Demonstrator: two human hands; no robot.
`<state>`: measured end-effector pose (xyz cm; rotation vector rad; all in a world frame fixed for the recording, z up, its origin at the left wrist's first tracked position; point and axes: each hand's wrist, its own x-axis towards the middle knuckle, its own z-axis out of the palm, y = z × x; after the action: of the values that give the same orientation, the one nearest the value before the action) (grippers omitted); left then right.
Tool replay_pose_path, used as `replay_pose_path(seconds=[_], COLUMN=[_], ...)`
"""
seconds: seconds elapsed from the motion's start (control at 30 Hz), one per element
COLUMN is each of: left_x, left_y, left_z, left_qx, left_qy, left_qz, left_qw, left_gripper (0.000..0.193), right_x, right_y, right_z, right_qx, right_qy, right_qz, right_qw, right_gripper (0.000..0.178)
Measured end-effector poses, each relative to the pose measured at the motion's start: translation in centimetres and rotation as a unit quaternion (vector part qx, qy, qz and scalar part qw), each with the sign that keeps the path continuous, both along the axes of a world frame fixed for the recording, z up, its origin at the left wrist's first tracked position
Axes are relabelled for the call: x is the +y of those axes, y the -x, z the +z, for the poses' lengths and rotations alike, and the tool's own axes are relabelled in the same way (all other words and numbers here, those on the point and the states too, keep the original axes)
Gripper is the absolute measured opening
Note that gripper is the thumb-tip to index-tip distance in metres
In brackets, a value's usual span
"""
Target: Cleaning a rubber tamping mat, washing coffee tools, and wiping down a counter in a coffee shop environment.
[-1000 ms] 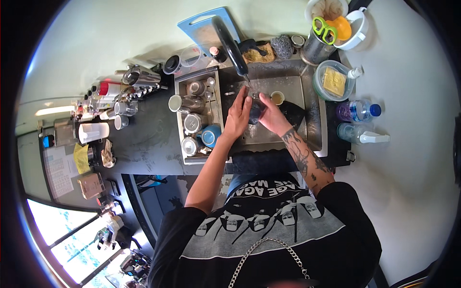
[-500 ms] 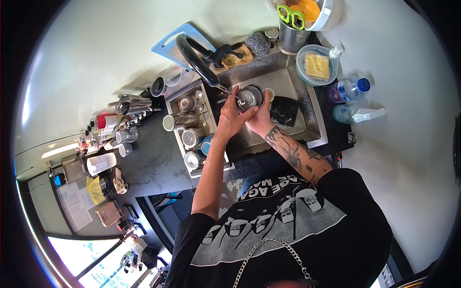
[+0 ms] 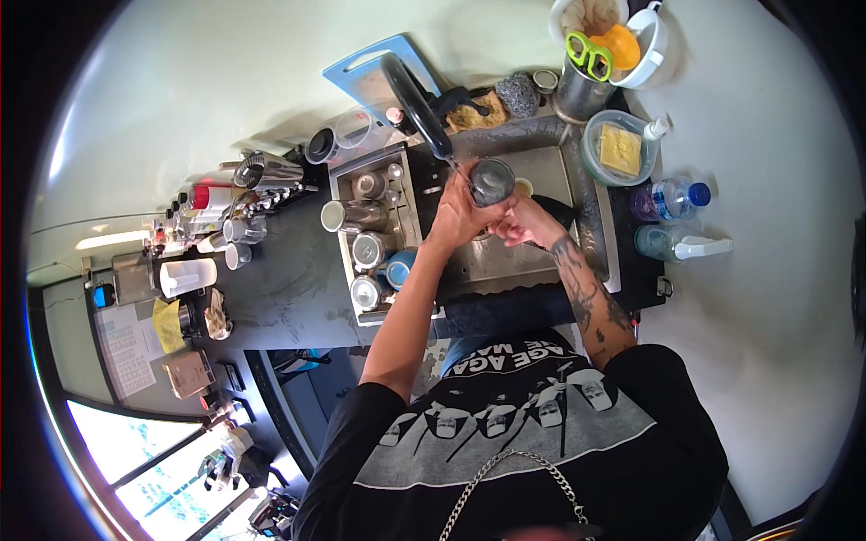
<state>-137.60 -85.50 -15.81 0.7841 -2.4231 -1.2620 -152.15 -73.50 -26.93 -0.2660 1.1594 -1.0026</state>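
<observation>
One light blue plastic cutting board [image 3: 374, 77] leans behind the sink. Two clear plastic bottles [image 3: 672, 198] stand at the right, and one round clear container of yellow sponge [image 3: 620, 149]. One blue ceramic mug [image 3: 399, 268] and five steel cups [image 3: 365, 248] fill the rack.

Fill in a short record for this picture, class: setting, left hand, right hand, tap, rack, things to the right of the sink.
setting: steel sink set in a dark counter
left hand: holds a metal cup over the sink
right hand: beside the cup, just below it; whether it touches it is unclear
tap: black, its spout reaches toward the cup
rack: left of the sink, holds metal cups and a blue cup
right of sink: tub with yellow sponge, two bottles
</observation>
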Motion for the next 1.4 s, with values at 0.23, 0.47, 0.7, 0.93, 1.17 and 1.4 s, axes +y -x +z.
replay_pose_path(seconds=[0.23,0.47,0.7,0.93,1.17,1.4], left_x=[1.9,0.0,0.1,3.0,-1.1,2.0], left_y=[0.6,-1.8,-3.2,-1.8,-2.2,-0.7], left_z=[-2.7,-1.8,-2.7,-4.5,-3.4,-1.0], left_qx=[-0.039,0.102,0.164,0.291,0.075,0.137], left_qy=[-0.182,-0.632,-0.68,-0.529,-0.099,0.096], left_qz=[0.191,0.189,0.176,0.203,-0.031,-0.033], left_qw=[0.964,0.745,0.693,0.771,0.992,0.985], left_gripper=[0.097,0.087,0.045,0.061,0.06,0.045], right_x=[-1.6,-1.8,-2.5,-6.2,-2.5,-2.0], right_y=[-3.6,-4.2,-3.8,-4.6,-4.8,-6.3], right_z=[5.5,7.0,7.2,6.2,4.2,3.0], right_qx=[0.362,0.552,0.564,0.318,-0.239,-0.4], right_qy=[0.177,0.36,0.331,0.138,0.042,0.027], right_qz=[-0.198,-0.104,0.033,-0.251,-0.228,-0.395], right_qw=[0.893,0.745,0.755,0.904,0.943,0.826], right_gripper=[0.077,0.091,0.057,0.054,0.072,0.074])
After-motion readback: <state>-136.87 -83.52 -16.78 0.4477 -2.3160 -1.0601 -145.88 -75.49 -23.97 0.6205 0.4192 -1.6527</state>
